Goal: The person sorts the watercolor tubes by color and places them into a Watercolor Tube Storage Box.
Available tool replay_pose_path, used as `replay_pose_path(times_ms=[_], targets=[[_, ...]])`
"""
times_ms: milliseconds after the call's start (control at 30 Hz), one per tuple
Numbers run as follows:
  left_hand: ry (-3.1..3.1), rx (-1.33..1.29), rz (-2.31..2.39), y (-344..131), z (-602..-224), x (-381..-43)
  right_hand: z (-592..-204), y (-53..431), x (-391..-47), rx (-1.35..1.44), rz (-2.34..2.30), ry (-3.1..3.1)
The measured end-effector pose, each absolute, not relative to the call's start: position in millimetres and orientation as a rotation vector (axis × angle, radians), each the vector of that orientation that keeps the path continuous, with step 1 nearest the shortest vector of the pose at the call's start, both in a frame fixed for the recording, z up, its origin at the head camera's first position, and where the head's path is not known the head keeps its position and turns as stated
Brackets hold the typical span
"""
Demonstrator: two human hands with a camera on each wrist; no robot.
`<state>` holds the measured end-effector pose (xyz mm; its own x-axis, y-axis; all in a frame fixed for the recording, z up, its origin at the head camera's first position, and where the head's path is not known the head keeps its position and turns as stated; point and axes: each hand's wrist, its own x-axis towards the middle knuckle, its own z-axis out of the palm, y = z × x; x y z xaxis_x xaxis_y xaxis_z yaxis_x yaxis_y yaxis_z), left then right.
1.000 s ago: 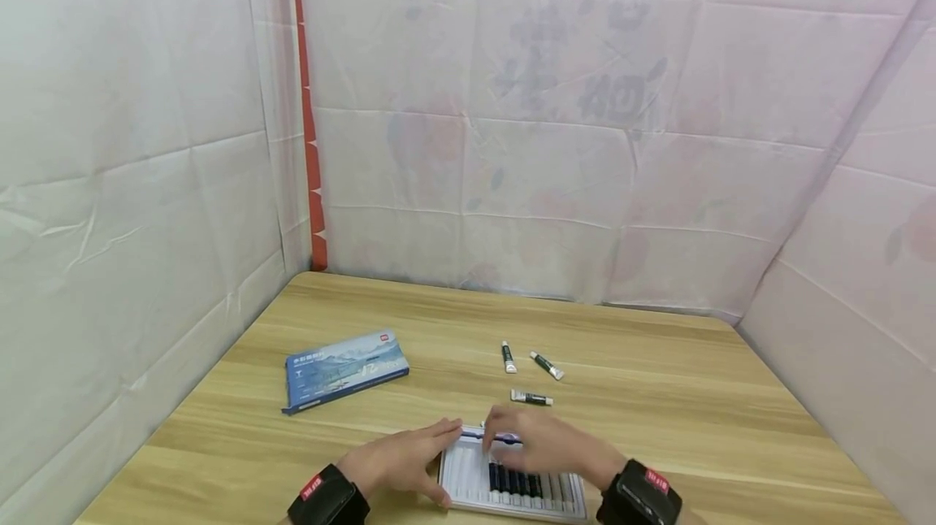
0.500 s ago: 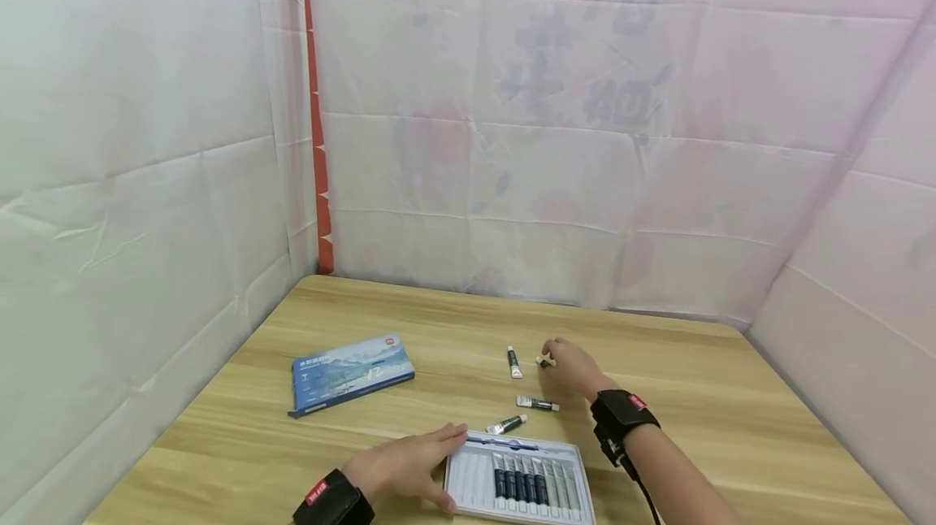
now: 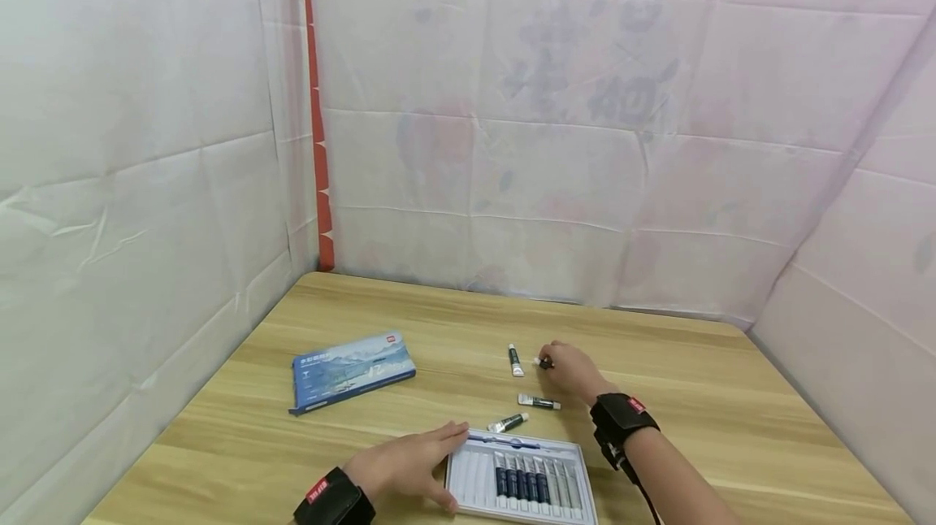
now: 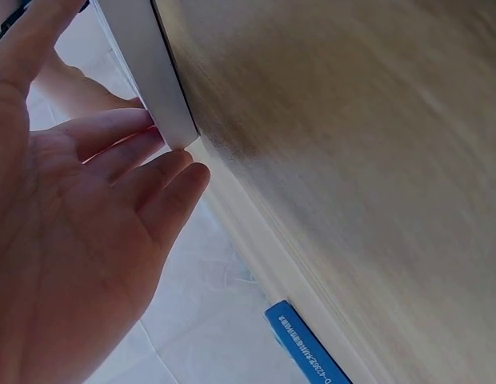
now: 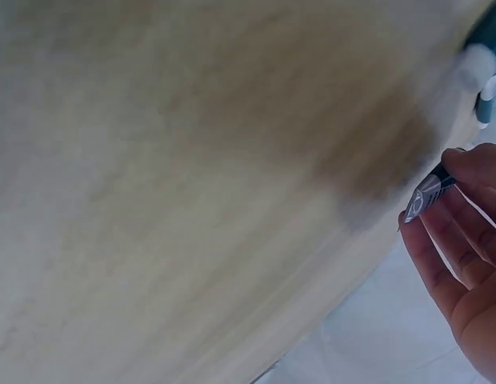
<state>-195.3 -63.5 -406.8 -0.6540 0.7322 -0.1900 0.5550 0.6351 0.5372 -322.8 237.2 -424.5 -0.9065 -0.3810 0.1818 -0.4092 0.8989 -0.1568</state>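
My right hand (image 3: 574, 370) pinches a small dark paint tube (image 5: 429, 194) between thumb and fingers, low over the back middle of the table. The tube's silvery crimped end shows in the right wrist view. My left hand (image 3: 405, 464) spans the left side of a white plastic tray (image 3: 468, 492), thumb at the near corner and fairly straight fingers at the far one. Several dark-labelled and pale tubes (image 3: 522, 484) lie side by side in its right part, and a thin blue brush (image 3: 504, 442) lies along its back. The slots on the left hold no tubes.
Three loose paint tubes lie behind the tray: one close to its back edge (image 3: 508, 423), another lying crosswise (image 3: 539, 402), and one farther back (image 3: 515, 361). A flat blue box (image 3: 353, 372) is at the left. Pale sheeting (image 3: 548, 143) surrounds the wooden table (image 3: 702, 403).
My right hand has gone from over the tray to the back tube and now pinches it. A tube behind the tray has come into sight. The left hand stays at the tray.
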Motion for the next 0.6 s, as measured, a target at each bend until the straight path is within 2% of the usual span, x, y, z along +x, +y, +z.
replay_pose_path(times_ms=[600], targets=[[2.478,1.028,0.615,-63.7,-402.7,-192.8,-393.9,220.0,-280.6,0.907,0.414,-2.763]])
